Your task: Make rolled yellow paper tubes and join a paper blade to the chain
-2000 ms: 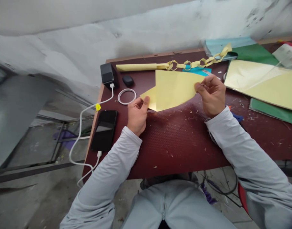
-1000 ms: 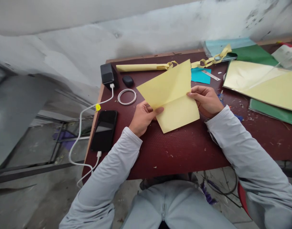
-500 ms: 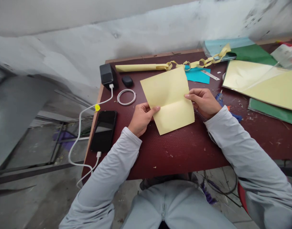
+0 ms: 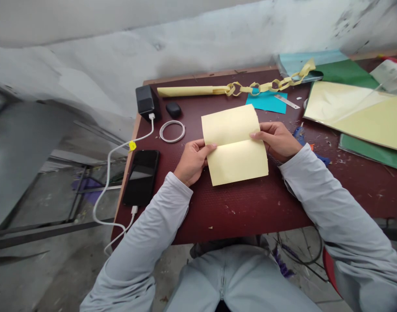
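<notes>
A creased sheet of pale yellow paper point(image 4: 239, 162) is held up over the dark red table, its fold running across the middle. My left hand point(image 4: 194, 161) pinches its left edge near the crease, thumb on top. At the right edge my right hand point(image 4: 278, 139) grips it the same way, with the fingers behind the paper. Beyond the sheet lie a rolled yellow paper tube point(image 4: 188, 91) and a yellow paper chain point(image 4: 276, 85). Under the chain is a blue paper piece point(image 4: 266, 103) with a metal blade point(image 4: 287, 102) on it.
On the left are a black power block point(image 4: 146, 102), a black case point(image 4: 173, 110), a white ring point(image 4: 172, 131) and a phone point(image 4: 141, 177) with a white cable. Yellow sheets point(image 4: 363, 117) and green ones point(image 4: 373, 151) lie right. A blue tool point(image 4: 322, 159) sits beside my right wrist.
The sheet's upper part has tipped down toward me, and the sheet has turned straighter. Both hands keep their hold at its side edges, with little movement.
</notes>
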`<state>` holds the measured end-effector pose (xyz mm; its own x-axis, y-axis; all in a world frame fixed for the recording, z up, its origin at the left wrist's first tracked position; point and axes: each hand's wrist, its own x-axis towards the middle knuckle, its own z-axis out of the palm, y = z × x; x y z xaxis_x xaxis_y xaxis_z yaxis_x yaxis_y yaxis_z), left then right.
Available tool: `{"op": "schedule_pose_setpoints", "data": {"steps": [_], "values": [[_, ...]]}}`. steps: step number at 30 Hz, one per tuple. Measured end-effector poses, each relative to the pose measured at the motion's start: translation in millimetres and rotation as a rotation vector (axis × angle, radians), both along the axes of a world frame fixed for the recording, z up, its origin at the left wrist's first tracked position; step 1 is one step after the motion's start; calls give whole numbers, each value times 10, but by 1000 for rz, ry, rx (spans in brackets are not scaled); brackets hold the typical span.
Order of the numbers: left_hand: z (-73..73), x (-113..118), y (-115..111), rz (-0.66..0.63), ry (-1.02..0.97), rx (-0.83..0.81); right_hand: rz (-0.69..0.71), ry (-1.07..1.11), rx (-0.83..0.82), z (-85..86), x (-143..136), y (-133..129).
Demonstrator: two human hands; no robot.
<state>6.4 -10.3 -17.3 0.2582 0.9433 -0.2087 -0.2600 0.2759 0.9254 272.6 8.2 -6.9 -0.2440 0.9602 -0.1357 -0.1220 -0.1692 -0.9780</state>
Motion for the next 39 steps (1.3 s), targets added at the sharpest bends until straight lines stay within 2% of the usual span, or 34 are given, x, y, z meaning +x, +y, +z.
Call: {"op": "schedule_pose_setpoints", "data": {"steps": [16, 25, 30, 35, 39], "values": [[-19, -12, 36, 7, -6, -3, -16, 58, 46, -2, 5, 22], [-24, -29, 64, 13, -49, -22, -118, 29, 55, -39, 39, 60], [-33, -67, 94, 31, -89, -69, -148, 1, 79, 10, 33, 51], [-18, -35, 74, 112, 12, 23, -239, -7, 83, 16, 42, 100], [-39, -13, 68, 203, 44, 107, -201, -14, 44, 22, 51, 84]]}}
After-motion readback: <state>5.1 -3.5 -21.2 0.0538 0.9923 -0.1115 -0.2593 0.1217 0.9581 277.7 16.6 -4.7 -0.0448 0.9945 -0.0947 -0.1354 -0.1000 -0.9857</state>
